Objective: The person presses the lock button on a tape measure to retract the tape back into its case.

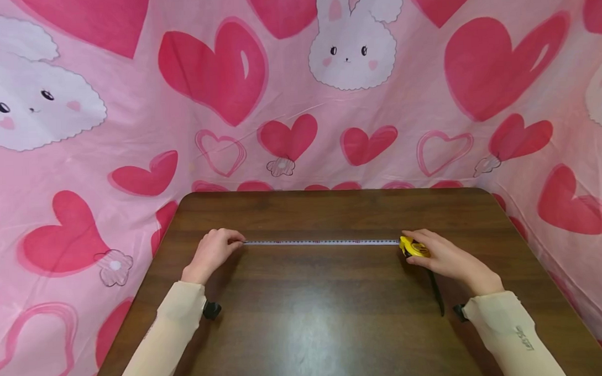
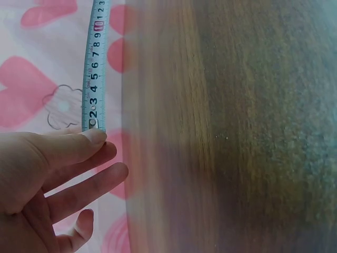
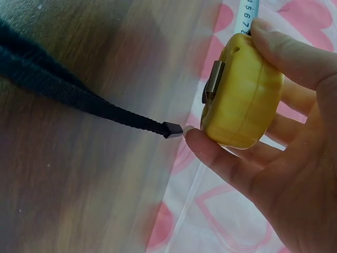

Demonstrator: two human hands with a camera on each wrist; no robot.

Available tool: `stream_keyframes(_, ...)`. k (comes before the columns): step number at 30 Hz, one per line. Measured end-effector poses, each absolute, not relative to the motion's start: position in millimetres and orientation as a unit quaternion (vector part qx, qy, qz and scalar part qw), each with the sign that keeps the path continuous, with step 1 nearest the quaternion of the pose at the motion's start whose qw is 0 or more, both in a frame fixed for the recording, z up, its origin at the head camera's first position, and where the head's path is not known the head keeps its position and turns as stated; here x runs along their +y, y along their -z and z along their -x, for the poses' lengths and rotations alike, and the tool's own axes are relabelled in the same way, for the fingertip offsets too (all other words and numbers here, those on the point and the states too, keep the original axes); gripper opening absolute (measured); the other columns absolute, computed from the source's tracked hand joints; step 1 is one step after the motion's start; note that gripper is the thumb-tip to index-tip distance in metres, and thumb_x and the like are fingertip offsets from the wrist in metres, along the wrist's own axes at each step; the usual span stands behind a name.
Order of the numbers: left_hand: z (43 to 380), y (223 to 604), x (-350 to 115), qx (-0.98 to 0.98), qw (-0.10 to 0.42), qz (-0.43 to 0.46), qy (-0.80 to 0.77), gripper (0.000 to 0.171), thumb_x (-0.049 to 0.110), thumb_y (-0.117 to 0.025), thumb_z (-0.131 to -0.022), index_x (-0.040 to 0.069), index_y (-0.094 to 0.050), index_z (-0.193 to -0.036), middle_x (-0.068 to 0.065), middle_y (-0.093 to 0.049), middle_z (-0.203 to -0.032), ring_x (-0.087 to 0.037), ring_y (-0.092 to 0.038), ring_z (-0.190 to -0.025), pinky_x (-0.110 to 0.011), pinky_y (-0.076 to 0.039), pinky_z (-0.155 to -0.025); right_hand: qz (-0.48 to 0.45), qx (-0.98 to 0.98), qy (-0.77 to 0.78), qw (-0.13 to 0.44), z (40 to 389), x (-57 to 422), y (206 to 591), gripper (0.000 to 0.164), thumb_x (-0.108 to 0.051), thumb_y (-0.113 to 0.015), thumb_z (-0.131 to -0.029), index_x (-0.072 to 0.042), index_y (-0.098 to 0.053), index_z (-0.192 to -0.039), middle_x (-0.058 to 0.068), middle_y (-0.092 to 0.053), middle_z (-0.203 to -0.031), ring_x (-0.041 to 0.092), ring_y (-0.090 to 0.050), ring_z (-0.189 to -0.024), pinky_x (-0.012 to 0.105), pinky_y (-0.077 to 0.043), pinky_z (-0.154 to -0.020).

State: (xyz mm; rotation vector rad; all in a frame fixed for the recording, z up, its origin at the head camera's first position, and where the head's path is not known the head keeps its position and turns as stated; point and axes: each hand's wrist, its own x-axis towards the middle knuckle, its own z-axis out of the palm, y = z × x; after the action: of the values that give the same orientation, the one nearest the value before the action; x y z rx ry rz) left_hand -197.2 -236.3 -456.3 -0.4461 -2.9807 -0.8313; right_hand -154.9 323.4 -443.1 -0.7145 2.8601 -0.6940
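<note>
A yellow tape measure [image 1: 415,247] is in my right hand [image 1: 450,260], its case gripped between thumb and fingers. From the case a white blade [image 1: 323,242] with black and red numbers runs straight to the left. My left hand [image 1: 215,253] pinches the blade's free end between thumb and forefinger. Close up in the left wrist view, the thumb [image 2: 79,147] covers the tip, and the low numbers show just above it. A black wrist strap [image 3: 116,110] hangs from the case in the right wrist view, beside a metal clip [image 3: 213,81].
Beneath both hands lies a dark brown wooden table [image 1: 305,320] with rounded far corners. Pink cloth [image 1: 298,105] printed with hearts and rabbits hangs behind it and along both sides.
</note>
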Motion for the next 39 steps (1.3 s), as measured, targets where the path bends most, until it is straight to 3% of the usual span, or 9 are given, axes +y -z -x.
stream_keyframes(12,199.1,458.0,-229.2,-0.951,0.006,0.143,0.273,0.017,0.011,-0.078,-0.094,0.008,-0.081,-0.111,-0.009,-0.079,-0.105,-0.026,-0.068,-0.089,-0.05,-0.058,-0.086,0.231,0.943,0.229,0.065,154.4,317.6,441.3,0.065,-0.029,-0.076,-0.096,0.005,-0.053,-0.146,0.027,-0.059,-0.135,0.043,-0.059,-0.118,0.067,-0.045,-0.104)
stream_keyframes(39,201.2,455.5,-213.2,-0.953,0.007,0.149,0.264,0.015,0.015,-0.078,-0.095,0.014,-0.082,-0.109,-0.008,-0.079,-0.107,-0.025,-0.069,-0.091,-0.051,-0.059,-0.087,0.229,0.944,0.226,0.065,155.9,311.4,444.3,0.066,-0.032,-0.076,-0.096,0.003,-0.053,-0.147,0.026,-0.059,-0.137,0.04,-0.059,-0.118,0.066,-0.046,-0.104)
